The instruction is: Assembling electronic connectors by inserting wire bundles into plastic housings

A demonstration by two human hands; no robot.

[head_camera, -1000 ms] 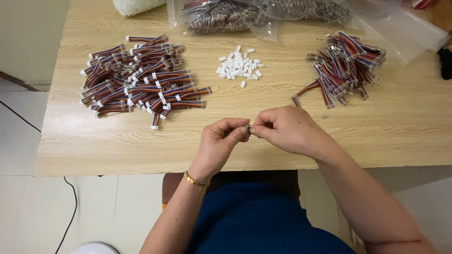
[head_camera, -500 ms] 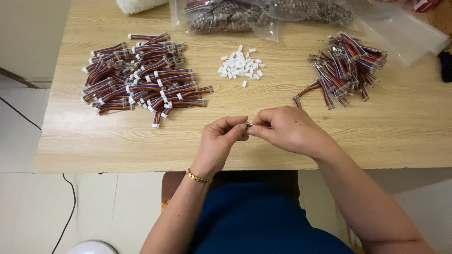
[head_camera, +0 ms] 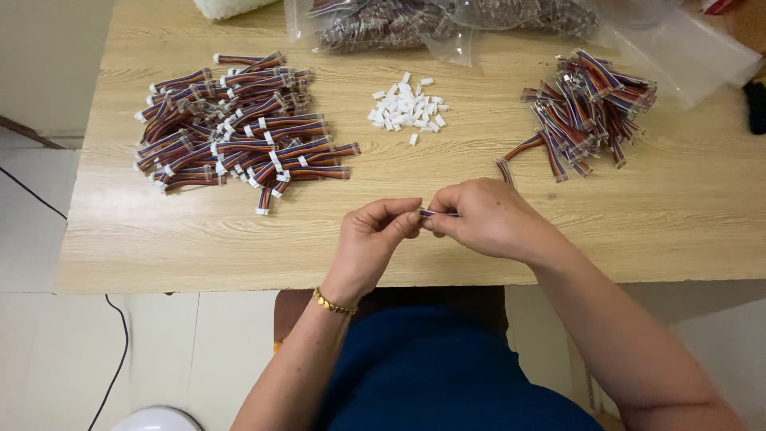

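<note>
Pale wooden table (head_camera: 199, 239) fills the view from above, with a light tiled floor showing below its near edge. Both hands meet over the table's front edge, fingertips almost touching. The left hand (head_camera: 371, 243) is curled, thumb and forefinger pinched on one end of a short striped wire lead (head_camera: 431, 213). The right hand (head_camera: 487, 217) is closed around the lead's other end, so most of the lead is hidden between the fingers. A thin gold bracelet (head_camera: 333, 303) sits on the left wrist.

Beyond the left hand, well apart, lies a big heap of finished wire leads with white plugs (head_camera: 231, 128). Straight ahead of both hands, farther back, is a small pile of loose white plastic connectors (head_camera: 405, 108). Beyond the right hand sits a smaller heap of leads (head_camera: 586, 108), its nearest strand lying just past the knuckles. Clear plastic bags (head_camera: 447, 20) of more parts line the far edge.
</note>
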